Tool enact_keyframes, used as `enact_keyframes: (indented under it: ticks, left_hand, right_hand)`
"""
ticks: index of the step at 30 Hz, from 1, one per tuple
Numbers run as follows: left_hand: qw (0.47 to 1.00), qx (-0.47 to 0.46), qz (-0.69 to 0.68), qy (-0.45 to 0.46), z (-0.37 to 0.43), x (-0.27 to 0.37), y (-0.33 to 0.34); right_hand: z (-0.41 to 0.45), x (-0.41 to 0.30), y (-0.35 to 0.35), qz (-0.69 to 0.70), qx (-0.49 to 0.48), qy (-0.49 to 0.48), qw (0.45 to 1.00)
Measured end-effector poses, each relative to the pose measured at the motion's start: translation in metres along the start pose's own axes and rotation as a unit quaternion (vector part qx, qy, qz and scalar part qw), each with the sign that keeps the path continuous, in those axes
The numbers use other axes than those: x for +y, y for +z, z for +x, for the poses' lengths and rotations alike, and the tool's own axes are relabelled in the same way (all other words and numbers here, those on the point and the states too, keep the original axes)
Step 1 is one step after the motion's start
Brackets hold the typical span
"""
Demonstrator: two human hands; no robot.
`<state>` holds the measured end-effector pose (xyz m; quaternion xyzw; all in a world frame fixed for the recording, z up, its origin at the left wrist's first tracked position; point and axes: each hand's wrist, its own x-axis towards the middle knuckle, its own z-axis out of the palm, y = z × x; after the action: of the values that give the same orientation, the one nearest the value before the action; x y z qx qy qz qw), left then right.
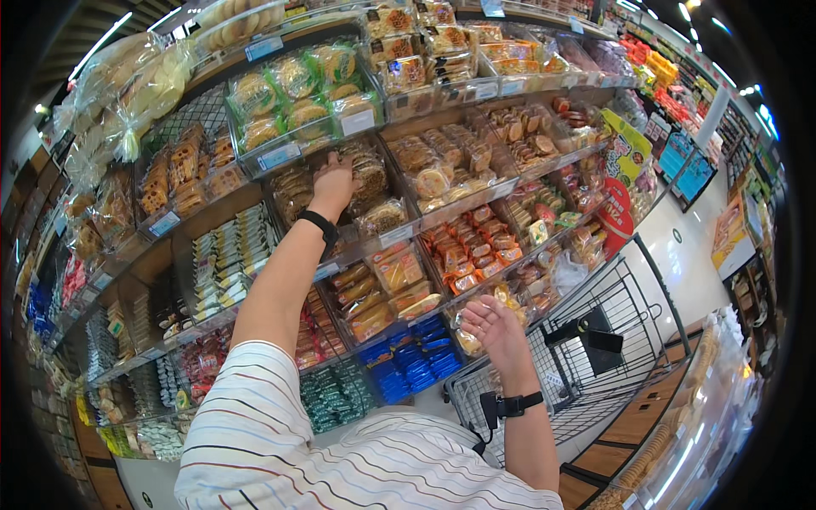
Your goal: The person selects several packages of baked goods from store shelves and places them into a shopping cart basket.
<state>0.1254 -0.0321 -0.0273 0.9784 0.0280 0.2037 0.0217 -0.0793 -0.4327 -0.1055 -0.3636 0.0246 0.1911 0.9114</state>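
My left hand (335, 182) reaches into a clear-fronted bin of brown, seeded-looking flat biscuits in clear wrappers (366, 172). Its fingers lie among the packets at the bin's middle; whether they grip one is hidden. One packet (384, 218) lies flat at the front right of that bin. My right hand (496, 328) is raised in front of the lower bins, holding nothing, with the fingers loosely bent. Behind it are yellowish packaged snacks (470, 344). A wire shopping cart (612, 299) stands just to its right.
Stepped shelves hold green-wrapped round cakes (306, 76), orange-wrapped snacks (475, 245) and blue packets (414, 354). A dark phone-like device (604, 341) lies in the cart. Another display with wrapped goods (676, 421) is at the lower right. Aisle floor (679, 248) shows beyond the cart.
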Motion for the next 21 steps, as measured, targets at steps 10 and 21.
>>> enact_keyframes:
  ticks: [10, 21]
  left_hand:
    - [0.999, -0.025, 0.017, 0.036, -0.023, 0.063, -0.066]
    - [0.81, -0.289, -0.47, 0.197, -0.091, 0.258, -0.195]
  right_hand:
    - [-0.036, -0.015, -0.024, 0.02, 0.032, -0.026, 0.999]
    - [-0.084, -0.023, -0.083, 0.064, 0.102, -0.079, 0.989]
